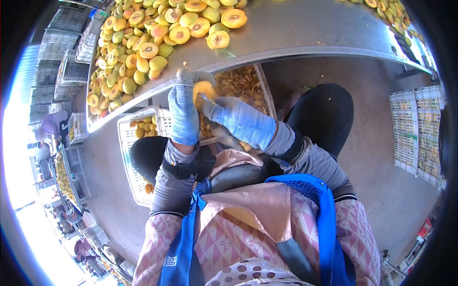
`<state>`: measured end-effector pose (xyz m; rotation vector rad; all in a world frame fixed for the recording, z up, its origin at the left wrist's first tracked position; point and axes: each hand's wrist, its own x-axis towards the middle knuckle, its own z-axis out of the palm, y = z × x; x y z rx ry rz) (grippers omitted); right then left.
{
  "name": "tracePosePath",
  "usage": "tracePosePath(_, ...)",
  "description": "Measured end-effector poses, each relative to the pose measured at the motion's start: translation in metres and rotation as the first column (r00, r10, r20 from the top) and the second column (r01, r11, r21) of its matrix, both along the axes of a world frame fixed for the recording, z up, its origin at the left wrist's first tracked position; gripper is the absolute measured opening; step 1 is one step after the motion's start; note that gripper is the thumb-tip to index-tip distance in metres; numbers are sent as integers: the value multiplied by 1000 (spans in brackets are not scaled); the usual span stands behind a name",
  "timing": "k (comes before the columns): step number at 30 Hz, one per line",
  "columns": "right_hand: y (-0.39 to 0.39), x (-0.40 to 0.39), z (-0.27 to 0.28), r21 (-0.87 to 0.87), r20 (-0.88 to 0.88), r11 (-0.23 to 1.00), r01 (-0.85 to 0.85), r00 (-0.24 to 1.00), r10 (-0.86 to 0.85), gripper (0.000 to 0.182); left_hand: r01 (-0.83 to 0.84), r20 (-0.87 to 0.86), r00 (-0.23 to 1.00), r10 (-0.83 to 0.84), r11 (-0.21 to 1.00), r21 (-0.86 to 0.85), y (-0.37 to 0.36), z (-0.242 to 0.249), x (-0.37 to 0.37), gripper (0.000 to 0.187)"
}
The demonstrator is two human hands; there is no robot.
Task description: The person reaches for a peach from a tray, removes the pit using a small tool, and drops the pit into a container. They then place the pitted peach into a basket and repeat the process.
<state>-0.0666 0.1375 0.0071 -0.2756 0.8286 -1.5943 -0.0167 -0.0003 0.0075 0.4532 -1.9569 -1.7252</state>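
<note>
My left hand (pixel 184 107), in a blue-and-white knit glove, is closed around a yellow peach half (pixel 204 89) above the front edge of the metal table. Close against the fruit, my right hand (pixel 244 120), gloved the same way, grips a small metal tool (pixel 205 98) whose tip overlaps the peach flesh. Most of the tool is hidden inside the fist. Below both hands, a bin (pixel 267 93) between my knees contains brown pits and scraps (pixel 238 81). Many halved peaches (pixel 157 33), some with pits showing, lie heaped on the table just beyond my left hand.
The metal table (pixel 286 28) curves across the front, with more fruit at its far right. A white plastic basket (pixel 125 143) of peach pieces stands by my left knee. Crates (pixel 416 133) stand at right; stacked crates (pixel 57 62) and people line the left.
</note>
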Motion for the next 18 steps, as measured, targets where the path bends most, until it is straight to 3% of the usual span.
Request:
tracePosePath(1,0,2,0,-16,-19,1000,-15,1000,15,26,12,24,1000,-12,1000,1,-1,-1,1,50)
tracePosePath(3,-4,4,-7,-50,-250,999,-8,968,-4,34,29,73,997,-29,1000,1,-9,-4,5,47)
tracePosePath(6,-12,3,-28,-83,-558,996,25,827,-67,37,36,102,994,-35,999,-8,-16,-8,4,43)
tracePosePath(8,-14,4,-35,-102,-751,989,105,644,-146,35,31,73,997,-23,994,-102,-16,-8,3,44)
tracePosePath(10,-12,7,-33,-149,-903,962,230,364,-227,32,-34,9,999,37,970,-241,-16,-11,3,45)
tracePosePath(13,-3,14,-25,-28,-997,908,418,56,-56,31,-85,116,989,91,995,-57,-10,2,4,47)
tracePosePath(16,-2,12,-24,55,-977,940,336,215,-19,31,-5,134,991,17,996,-90,-18,-4,10,50)
tracePosePath(18,-4,11,-26,-24,-895,962,271,423,-142,32,79,115,991,-70,994,-75,-15,0,9,52)
